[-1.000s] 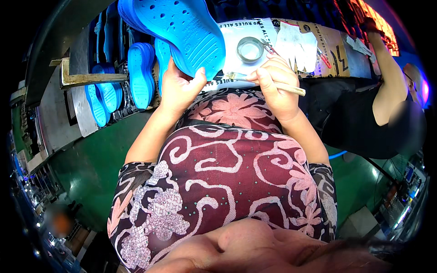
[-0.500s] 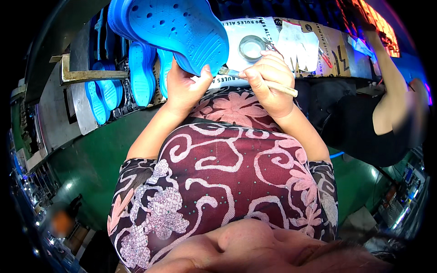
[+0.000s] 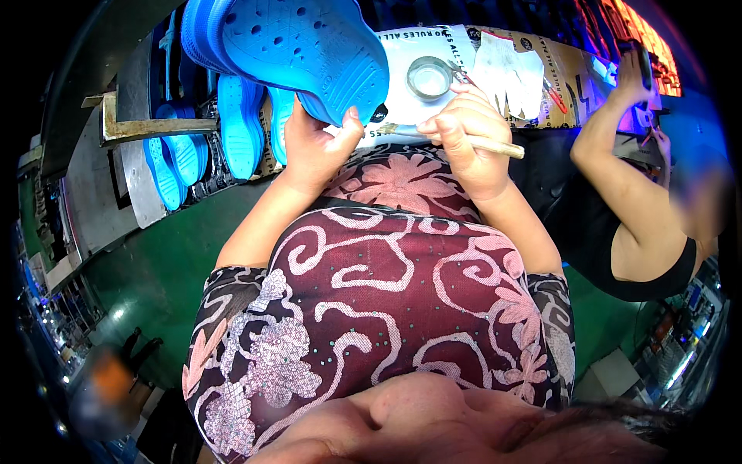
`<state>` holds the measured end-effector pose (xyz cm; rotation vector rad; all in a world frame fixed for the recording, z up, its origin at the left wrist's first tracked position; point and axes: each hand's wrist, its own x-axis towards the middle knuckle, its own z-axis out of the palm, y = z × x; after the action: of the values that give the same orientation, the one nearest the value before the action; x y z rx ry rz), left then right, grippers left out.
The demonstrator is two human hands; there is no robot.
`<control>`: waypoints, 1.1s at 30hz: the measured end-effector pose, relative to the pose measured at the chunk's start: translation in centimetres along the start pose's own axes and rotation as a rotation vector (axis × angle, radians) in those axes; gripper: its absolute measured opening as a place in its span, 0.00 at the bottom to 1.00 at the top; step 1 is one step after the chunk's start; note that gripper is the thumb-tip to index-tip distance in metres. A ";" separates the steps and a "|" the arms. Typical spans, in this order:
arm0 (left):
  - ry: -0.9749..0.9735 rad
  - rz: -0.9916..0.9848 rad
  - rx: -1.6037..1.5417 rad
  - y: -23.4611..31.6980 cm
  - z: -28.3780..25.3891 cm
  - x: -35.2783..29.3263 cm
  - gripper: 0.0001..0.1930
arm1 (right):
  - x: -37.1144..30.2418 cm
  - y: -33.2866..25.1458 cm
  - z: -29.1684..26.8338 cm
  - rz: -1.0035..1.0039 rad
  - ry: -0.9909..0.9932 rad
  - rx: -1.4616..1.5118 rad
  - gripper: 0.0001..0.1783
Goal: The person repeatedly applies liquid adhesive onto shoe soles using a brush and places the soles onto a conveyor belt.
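My left hand (image 3: 313, 151) grips the edge of a blue foam clog (image 3: 305, 54), thumb on top of it and fingers hidden underneath. Holes and raised ridges mark the clog's surface, which faces up. In my right hand (image 3: 475, 147) is a paintbrush with a pale wooden handle (image 3: 502, 147). Its bristles point left and hang just off the clog's near right edge, apart from it. Beyond the right hand, a small glass bowl (image 3: 429, 80) stands on the white printed work surface (image 3: 394, 85).
More blue clog pieces (image 3: 240, 127) line the bench at left, beside an angled metal bracket (image 3: 154, 127). White paper (image 3: 508, 81) and a red-handled tool (image 3: 555, 97) lie on cardboard at right. A co-worker (image 3: 641, 224) sits close on the right, arms toward the bench.
My right hand has drawn the brush a little to the right, away from the clog. The left hand and clog have barely moved. The co-worker's arms have shifted.
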<state>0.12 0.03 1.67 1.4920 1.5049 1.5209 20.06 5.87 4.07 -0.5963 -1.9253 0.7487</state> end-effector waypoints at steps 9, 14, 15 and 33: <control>-0.037 0.057 -0.012 0.0 0.1 0.0 0.24 | 0.2 0.2 -0.2 0.072 0.067 0.059 0.15; -0.046 0.001 -0.015 0.5 0.0 0.0 0.24 | 0.5 0.4 0.1 -0.008 -0.014 -0.046 0.11; -0.047 0.001 -0.014 0.5 0.0 0.0 0.24 | 0.4 0.4 0.0 -0.016 -0.023 -0.068 0.10; -0.027 0.241 0.125 -0.5 -0.5 0.6 0.21 | -0.4 0.7 -1.5 0.155 0.043 0.002 0.11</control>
<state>-0.60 0.51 1.49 1.8149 1.4699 1.5566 21.62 6.47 3.92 -0.7611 -1.8536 0.8277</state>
